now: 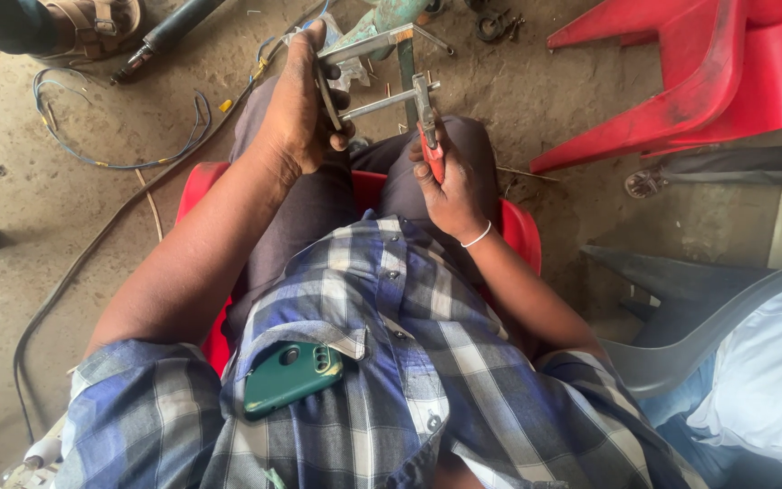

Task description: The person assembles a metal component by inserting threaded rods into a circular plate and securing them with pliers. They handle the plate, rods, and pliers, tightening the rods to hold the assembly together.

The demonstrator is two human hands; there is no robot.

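Over the lap, above the knees: a small metal frame [375,77] of flat plates and thin rods, held up between both hands. Left hand [299,109] is wrapped around the frame's left plate, fingers closed on it, thumb side toward the body. Right hand [450,195] is closed on the red handle of a pair of pliers [427,122]; the tool's metal head sits on the frame's right-hand crosspiece at the end of the lower rod. Can't tell whether the tool's nose is actually biting the part or just resting against it. White band on the right wrist. Person is seated on a red plastic chair [522,231], dark trousers, blue-and-white checked shirt with a green phone [290,374] sticking out of the chest pocket. Floor [65,208] is bare dusty concrete. Loose blue wire [115,136] is looped on it to the left of the legs, with a dark cable running past toward the bottom left. Dark cylindrical tool [169,32] lies at the top left, just beside a sandalled foot [92,25] of another person. Second red plastic chair [690,77], tipped, at top right; grey chair [681,326] at right, another person's light-blue clothing on it.
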